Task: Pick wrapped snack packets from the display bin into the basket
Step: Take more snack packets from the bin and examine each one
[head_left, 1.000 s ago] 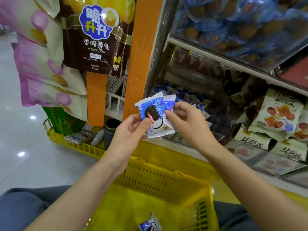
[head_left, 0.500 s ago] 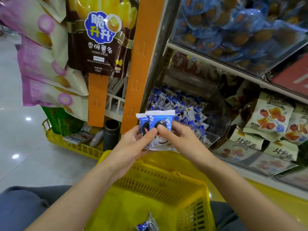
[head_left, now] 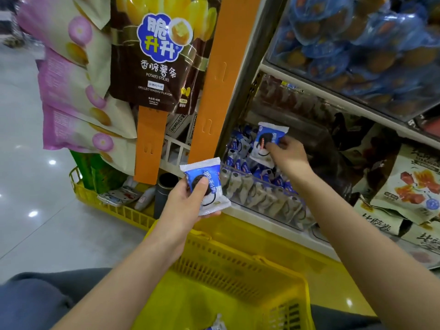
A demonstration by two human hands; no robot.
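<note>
You're gripping packet [head_left: 206, 186] in left hand [head_left: 185, 208], pinching second packet [head_left: 267, 141] in right hand [head_left: 289, 157] over bin [head_left: 262, 198]; dropping now likely missing basket [head_left: 238, 265].

Bright, even shop light leaves white glare spots on the glossy grey floor [head_left: 35, 234] at left, while frame edges bow and the upper right blurs.
</note>
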